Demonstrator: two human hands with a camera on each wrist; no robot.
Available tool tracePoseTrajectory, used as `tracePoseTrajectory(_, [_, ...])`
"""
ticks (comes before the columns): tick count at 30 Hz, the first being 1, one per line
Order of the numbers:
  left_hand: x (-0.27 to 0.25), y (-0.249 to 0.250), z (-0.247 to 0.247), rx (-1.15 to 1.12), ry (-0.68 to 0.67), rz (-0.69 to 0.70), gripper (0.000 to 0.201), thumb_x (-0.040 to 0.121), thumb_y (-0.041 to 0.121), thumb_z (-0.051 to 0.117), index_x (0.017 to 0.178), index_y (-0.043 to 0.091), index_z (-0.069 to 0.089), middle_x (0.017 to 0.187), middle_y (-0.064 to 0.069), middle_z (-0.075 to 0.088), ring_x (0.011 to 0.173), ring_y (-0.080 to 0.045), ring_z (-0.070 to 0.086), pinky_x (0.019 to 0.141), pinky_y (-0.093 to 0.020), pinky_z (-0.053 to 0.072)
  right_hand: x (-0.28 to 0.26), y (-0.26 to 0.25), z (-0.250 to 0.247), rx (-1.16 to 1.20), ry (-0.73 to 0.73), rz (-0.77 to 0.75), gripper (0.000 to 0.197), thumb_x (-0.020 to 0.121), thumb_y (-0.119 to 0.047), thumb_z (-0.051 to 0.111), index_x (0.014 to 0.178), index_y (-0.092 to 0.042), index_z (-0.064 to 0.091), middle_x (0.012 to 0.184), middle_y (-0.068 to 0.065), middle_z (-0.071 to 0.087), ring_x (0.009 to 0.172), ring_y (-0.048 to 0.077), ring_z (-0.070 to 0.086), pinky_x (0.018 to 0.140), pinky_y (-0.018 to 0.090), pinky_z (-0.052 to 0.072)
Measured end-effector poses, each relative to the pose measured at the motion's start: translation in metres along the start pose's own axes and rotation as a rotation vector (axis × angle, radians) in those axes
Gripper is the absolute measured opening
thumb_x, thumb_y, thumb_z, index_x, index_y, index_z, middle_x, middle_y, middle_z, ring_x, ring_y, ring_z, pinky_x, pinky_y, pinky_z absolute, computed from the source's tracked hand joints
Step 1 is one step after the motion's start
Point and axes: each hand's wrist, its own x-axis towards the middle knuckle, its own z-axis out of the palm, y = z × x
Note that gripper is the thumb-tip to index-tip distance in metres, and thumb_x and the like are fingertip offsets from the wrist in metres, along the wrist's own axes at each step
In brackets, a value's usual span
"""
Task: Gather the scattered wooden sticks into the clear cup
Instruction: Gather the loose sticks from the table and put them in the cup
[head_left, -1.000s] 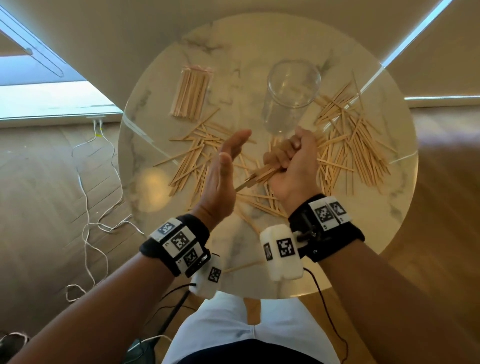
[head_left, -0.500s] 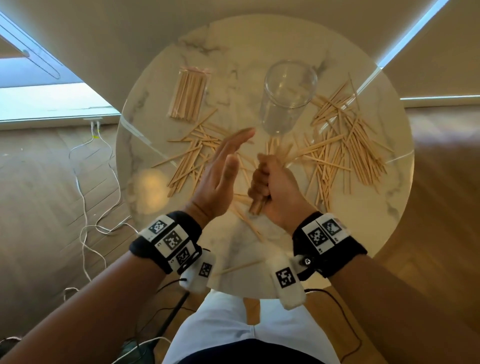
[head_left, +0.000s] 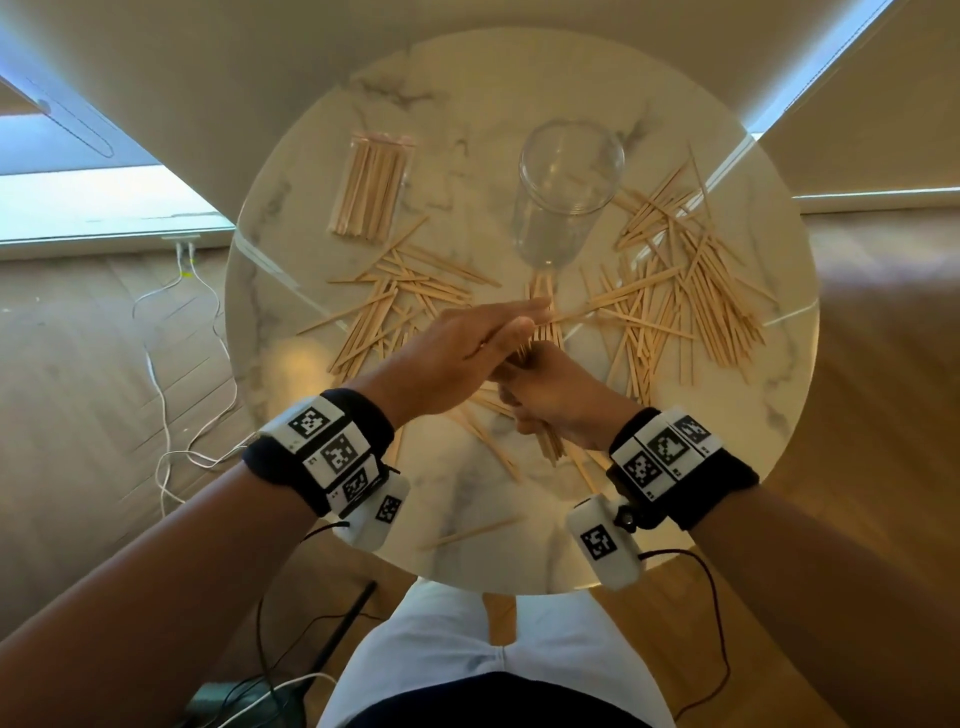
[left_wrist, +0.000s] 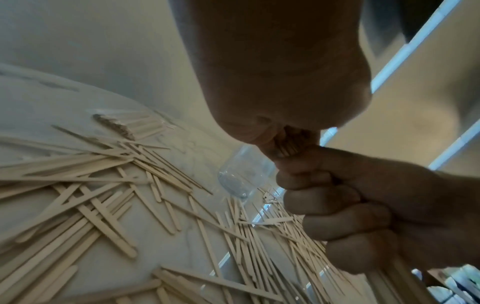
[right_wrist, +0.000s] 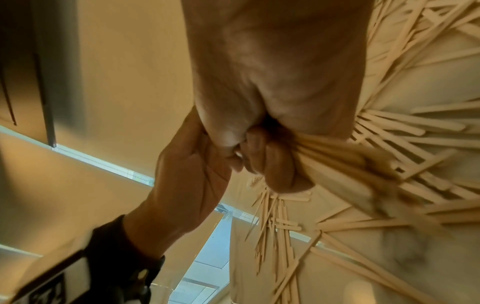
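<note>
My right hand grips a bundle of wooden sticks upright in its fist over the table's middle. In the right wrist view its curled fingers wrap round the bundle. My left hand lies flat, palm down, on the bundle's top ends, fingers straight. The clear cup stands upright beyond both hands and looks empty. Loose sticks lie fanned on the left and piled on the right.
The round marble table is small, with its edge close on every side. A wrapped pack of sticks lies at the back left. One stick lies near the front edge. White cables trail over the floor on the left.
The right hand has drawn the bundle toward me and stood it upright. The left hand has turned from edge-on to palm down and come over the bundle's top.
</note>
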Motion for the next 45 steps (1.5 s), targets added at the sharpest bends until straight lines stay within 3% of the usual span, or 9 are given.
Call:
tracePoseTrajectory(10, [-0.001,-0.003,0.011,-0.169,-0.147,-0.022,0.066,0.106,0.055,0.012,0.159,0.020,0.031,0.167,0.008,0.024,0.153,0.003,0.013,0.128,-0.031,0.008,0.005,-0.006,0.003,-0.188,-0.095,-0.005,0.018,0.095,-0.014,0.066,0.093,0.002,0.058,0.064,0.001,0.038,0.053,0.012,0.032,0.049,0.028,0.033])
tracePoseTrajectory(14, [-0.008,-0.010,-0.001,-0.216,0.060,-0.063,0.057,0.108,0.045,0.019,0.159,0.022,0.030,0.165,0.008,0.031,0.151,0.002,0.023,0.124,-0.022,0.018,0.008,-0.009,-0.004,-0.008,0.003,0.017,0.022,0.096,-0.011,0.065,0.080,-0.013,0.050,0.057,-0.004,0.035,0.049,0.010,0.031,0.049,0.028,0.031])
tracePoseTrajectory(19, [-0.034,-0.026,0.011,-0.209,0.112,-0.221,0.050,0.100,0.049,0.055,0.144,0.025,0.047,0.130,0.012,0.064,0.117,-0.002,0.064,0.101,-0.034,0.055,0.011,-0.020,-0.019,0.582,0.225,-0.144,0.034,0.099,-0.007,0.061,0.071,-0.018,0.046,0.051,-0.004,0.032,0.042,0.010,0.029,0.044,0.025,0.029])
tracePoseTrajectory(23, [-0.040,-0.014,0.033,-0.090,-0.117,-0.274,0.051,0.097,0.058,0.052,0.138,0.028,0.049,0.104,0.016,0.074,0.093,0.012,0.067,0.082,-0.009,0.049,0.013,-0.022,-0.012,0.748,0.265,-0.286,0.038,0.098,0.000,0.055,0.067,-0.018,0.042,0.057,-0.001,0.031,0.048,0.012,0.030,0.051,0.028,0.031])
tracePoseTrajectory(28, [-0.029,-0.015,0.039,0.027,-0.137,-0.281,0.030,0.100,0.060,0.042,0.102,0.031,0.051,0.081,0.010,0.064,0.066,0.000,0.058,0.062,-0.016,0.046,0.014,-0.018,-0.004,0.775,0.270,-0.293,0.035,0.101,0.004,0.045,0.071,-0.014,0.043,0.064,0.002,0.037,0.057,0.014,0.038,0.061,0.029,0.037])
tracePoseTrajectory(32, [-0.028,-0.017,0.041,0.068,-0.188,-0.204,0.032,0.108,0.045,0.033,0.097,0.018,0.046,0.075,0.000,0.054,0.060,-0.011,0.045,0.061,-0.031,0.046,0.016,-0.014,-0.006,0.682,0.251,-0.273,0.028,0.098,0.005,0.044,0.081,-0.016,0.039,0.072,0.002,0.041,0.066,0.015,0.043,0.072,0.029,0.040])
tracePoseTrajectory(37, [-0.032,-0.025,0.038,0.060,-0.163,-0.213,0.033,0.108,0.046,0.027,0.102,0.019,0.045,0.088,-0.012,0.063,0.077,-0.031,0.060,0.074,-0.046,0.054,0.005,-0.021,-0.020,0.074,0.240,-0.295,0.011,0.103,-0.020,0.055,0.096,-0.014,0.049,0.089,0.009,0.046,0.067,0.004,0.044,0.072,0.022,0.039])
tracePoseTrajectory(41, [-0.028,-0.025,0.025,0.108,-0.155,-0.190,0.026,0.109,0.042,0.028,0.101,0.023,0.044,0.085,-0.012,0.060,0.065,-0.019,0.050,0.069,-0.045,0.053,-0.009,-0.029,-0.044,-0.075,0.060,-0.370,0.017,0.102,-0.024,0.063,0.096,-0.008,0.065,0.081,0.010,0.057,0.069,0.013,0.052,0.063,0.025,0.044])
tracePoseTrajectory(45, [-0.011,-0.017,0.013,0.153,-0.155,-0.156,0.026,0.109,0.043,0.029,0.105,0.023,0.046,0.086,-0.006,0.060,0.071,-0.023,0.057,0.072,-0.042,0.055,-0.020,-0.044,-0.053,-0.201,0.176,-0.442,0.018,0.096,-0.021,0.070,0.103,-0.005,0.072,0.080,0.010,0.072,0.073,0.021,0.067,0.069,0.029,0.055])
